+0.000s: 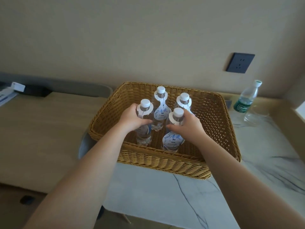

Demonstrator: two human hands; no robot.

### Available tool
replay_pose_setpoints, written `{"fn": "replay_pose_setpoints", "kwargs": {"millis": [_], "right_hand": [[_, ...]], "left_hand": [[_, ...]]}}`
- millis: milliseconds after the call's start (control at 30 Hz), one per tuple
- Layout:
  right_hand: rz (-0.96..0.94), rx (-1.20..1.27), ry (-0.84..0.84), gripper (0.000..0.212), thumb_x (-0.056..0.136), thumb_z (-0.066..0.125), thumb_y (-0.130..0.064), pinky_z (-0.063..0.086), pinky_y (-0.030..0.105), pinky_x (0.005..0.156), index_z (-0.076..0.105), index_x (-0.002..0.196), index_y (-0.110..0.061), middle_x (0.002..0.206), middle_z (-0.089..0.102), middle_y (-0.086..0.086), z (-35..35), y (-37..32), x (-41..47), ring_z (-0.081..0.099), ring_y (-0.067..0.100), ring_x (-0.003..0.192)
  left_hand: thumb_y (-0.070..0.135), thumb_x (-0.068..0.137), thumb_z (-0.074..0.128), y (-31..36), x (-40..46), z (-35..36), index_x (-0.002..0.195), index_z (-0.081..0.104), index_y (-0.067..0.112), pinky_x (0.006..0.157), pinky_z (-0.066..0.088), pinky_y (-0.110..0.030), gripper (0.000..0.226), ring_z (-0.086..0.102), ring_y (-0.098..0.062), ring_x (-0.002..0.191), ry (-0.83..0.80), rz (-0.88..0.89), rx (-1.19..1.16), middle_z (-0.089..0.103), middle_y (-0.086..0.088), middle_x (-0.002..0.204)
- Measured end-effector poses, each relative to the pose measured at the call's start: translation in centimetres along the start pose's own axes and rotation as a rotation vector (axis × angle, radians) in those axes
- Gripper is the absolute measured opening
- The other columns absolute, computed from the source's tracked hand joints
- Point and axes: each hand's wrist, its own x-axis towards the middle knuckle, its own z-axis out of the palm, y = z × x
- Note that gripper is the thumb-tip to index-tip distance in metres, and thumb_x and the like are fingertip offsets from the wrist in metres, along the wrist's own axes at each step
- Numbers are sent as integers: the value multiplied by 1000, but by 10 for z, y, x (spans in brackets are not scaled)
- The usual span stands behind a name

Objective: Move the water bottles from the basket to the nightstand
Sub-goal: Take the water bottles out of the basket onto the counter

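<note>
A tan wicker basket [212, 116] rests on a white marble top [158, 192]. Several clear water bottles with white caps and paper neck tags stand upright inside it. My left hand [132, 119] is wrapped around the front left bottle [144, 134]. My right hand [189, 125] grips the front right bottle [173, 141] below its neck. Two more bottles stand behind them, the back left bottle [160, 111] and the back right bottle [184, 100]. Both held bottles still rest on the basket floor.
A beige wooden surface [41, 134] lies to the left of the basket, with a white card and a dark item at its far edge. A green-labelled bottle [245, 100] stands at the right by the wall, under a dark wall socket [240, 62].
</note>
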Motion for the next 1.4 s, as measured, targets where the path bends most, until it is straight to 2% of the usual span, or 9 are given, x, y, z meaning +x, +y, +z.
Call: {"fn": "replay_pose_setpoints", "kwargs": {"millis": [233, 367, 567, 733, 833, 1000, 1200, 1300, 1400], "right_hand": [[-2, 13, 124, 38, 65, 78, -41, 34, 13, 57, 55, 93, -29, 82, 60, -19, -7, -6, -7, 53, -7, 75], [9, 14, 237, 39, 67, 77, -43, 32, 13, 56, 55, 96, -29, 81, 58, -21, -41, -17, -16, 51, -7, 74], [19, 82, 478, 33, 64, 81, -45, 42, 19, 56, 54, 79, -34, 75, 58, -20, -134, -34, -45, 54, -7, 69], [36, 177, 641, 49, 65, 79, -43, 57, 36, 79, 61, 105, -21, 95, 68, -4, -216, -21, -66, 67, 13, 88], [25, 154, 716, 39, 69, 78, -38, 50, 8, 67, 62, 100, -20, 86, 66, -10, -254, 4, -76, 65, 6, 80], [48, 175, 698, 35, 71, 79, -27, 44, 3, 53, 63, 100, -17, 82, 65, -11, -296, 77, -74, 58, -11, 61], [152, 104, 561, 44, 65, 80, -35, 48, 28, 64, 59, 97, -13, 90, 65, 3, -308, 175, -41, 64, 21, 83], [199, 49, 457, 47, 60, 75, -47, 51, 37, 66, 55, 91, -17, 84, 61, 0, -300, 213, -29, 62, 22, 80], [193, 3, 383, 39, 63, 72, -51, 42, 30, 53, 51, 82, -25, 74, 56, -9, -290, 242, -26, 56, 13, 69]], "left_hand": [[47, 56, 86, 9, -16, -8, 107, 49, 31, 61, 34, -17, 65, 50, 4, 79, 74, 81, -64, 53, 24, 91], [46, 56, 86, 41, -28, -23, 105, 50, 33, 62, 36, -16, 62, 51, 8, 83, 67, 167, -150, 55, 25, 93], [60, 47, 79, 130, -44, -39, 97, 54, 32, 72, 51, -33, 63, 63, -3, 87, 25, 312, -268, 66, 15, 95], [57, 53, 82, 206, -51, -12, 102, 57, 24, 81, 55, -44, 64, 65, -10, 89, 10, 446, -284, 68, 7, 99], [54, 56, 83, 245, -54, 23, 103, 58, 21, 80, 55, -42, 62, 65, -9, 86, -9, 488, -301, 68, 9, 95], [50, 61, 84, 292, -58, 103, 106, 57, 18, 83, 53, -43, 62, 64, -13, 89, -49, 470, -315, 67, 5, 99], [46, 60, 85, 317, -59, 212, 99, 50, 14, 70, 49, -37, 62, 59, -18, 83, 10, 301, -242, 60, 4, 89], [48, 62, 83, 311, -62, 261, 94, 44, 19, 58, 36, -31, 57, 55, -18, 79, 106, 242, -200, 55, 8, 85], [47, 63, 82, 294, -58, 295, 95, 43, 21, 62, 35, -31, 57, 54, -20, 80, 121, 183, -171, 55, 4, 91]]}}
